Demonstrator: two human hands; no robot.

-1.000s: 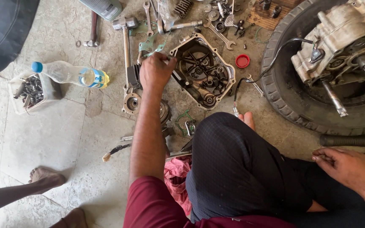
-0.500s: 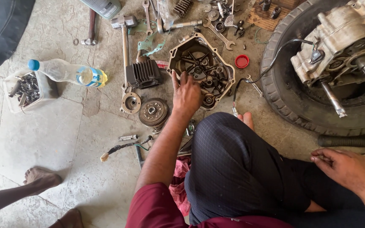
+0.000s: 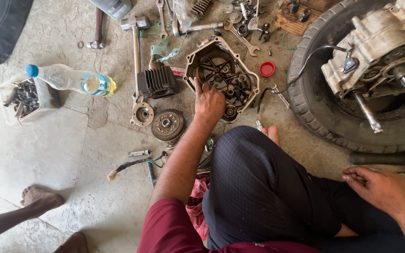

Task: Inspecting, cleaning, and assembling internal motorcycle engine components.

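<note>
On the concrete floor in front of the seated person, an open engine cover lies with gears showing inside. The left hand rests at its near edge, arm stretched forward over the raised knee, fingers loosely spread and index finger pointing up along the rim; it grips nothing. The right hand lies low by the right thigh, fingers curled loosely and empty, near a black rod beside the tyre.
</note>
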